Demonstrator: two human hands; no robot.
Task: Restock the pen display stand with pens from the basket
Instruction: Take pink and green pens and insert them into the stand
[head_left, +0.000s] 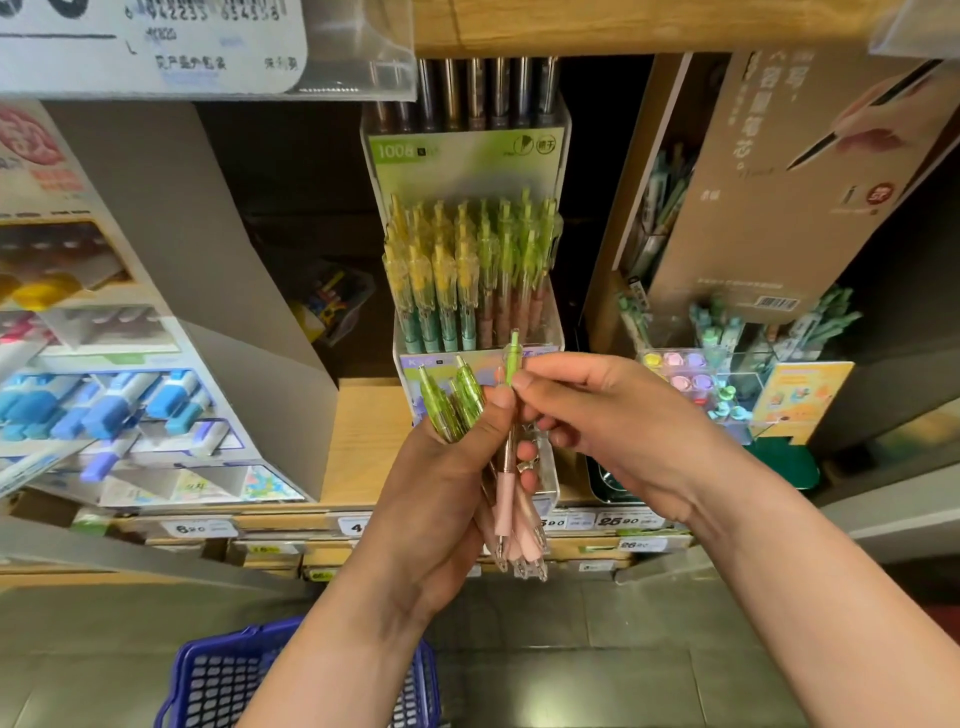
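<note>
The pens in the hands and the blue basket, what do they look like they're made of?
Pens: apparently clear glossy plastic barrels, see-through with highlights, with matte pink grips that might be rubber. Basket: likely moulded blue plastic, judging by its uniform lattice wall.

- I see the pen display stand (470, 291) at centre on the shelf (358, 441), with pens upright in its tiered rows — the rear rows higher than the front.
- My left hand (441, 499) is in front of the stand and holds a bundle of pens (511, 525), tips pointing down.
- My right hand (618, 421) is just right of it; its fingers (524, 379) pinch the top of a single pen (512, 364) in that bundle.
- The marker display (119, 405) stands to the left of the stand, a cardboard display (769, 176) to the right.
- The basket (218, 680) sits on the floor below my left forearm, in front of the shelf.
</note>
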